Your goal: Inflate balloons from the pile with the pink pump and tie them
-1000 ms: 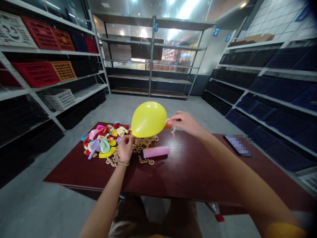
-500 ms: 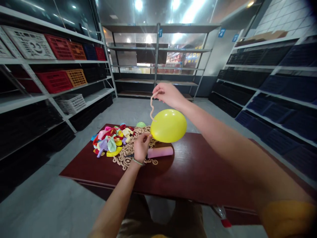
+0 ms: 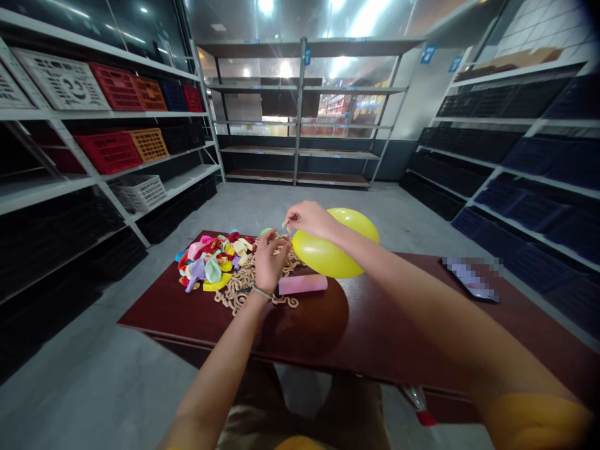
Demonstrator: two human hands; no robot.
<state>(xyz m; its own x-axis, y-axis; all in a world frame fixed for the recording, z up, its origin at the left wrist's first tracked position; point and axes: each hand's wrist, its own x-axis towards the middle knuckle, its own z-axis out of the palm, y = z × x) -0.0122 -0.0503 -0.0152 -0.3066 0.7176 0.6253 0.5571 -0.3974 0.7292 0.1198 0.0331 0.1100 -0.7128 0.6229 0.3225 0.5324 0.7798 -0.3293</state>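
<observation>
An inflated yellow balloon [image 3: 323, 255] floats over the table, its neck end pointing left. My left hand [image 3: 270, 259] pinches the balloon at that neck. Just above it, my right hand [image 3: 309, 219] is closed on a short end of beige string [image 3: 285, 224]; the rest of that string is hard to make out. My right forearm passes in front of the balloon. Below lies a pink balloon pump [image 3: 302, 285] on its side, its dark end partly behind my left wrist. A heap of beige curly string [image 3: 234, 290] spreads under and beside my left hand.
Deflated balloons of many colours [image 3: 206, 262] are piled on the left of the dark red table [image 3: 375, 319]. A pixelated flat object [image 3: 471, 279] lies on the right. A bottle with a red cap [image 3: 424, 415] is below the front edge. Shelves with crates [image 3: 110, 150] line the sides.
My right hand has come down with the string, close to my left hand. The balloon has shifted right and tilted, and its shadow has moved. The view has turned slightly, showing the flat object.
</observation>
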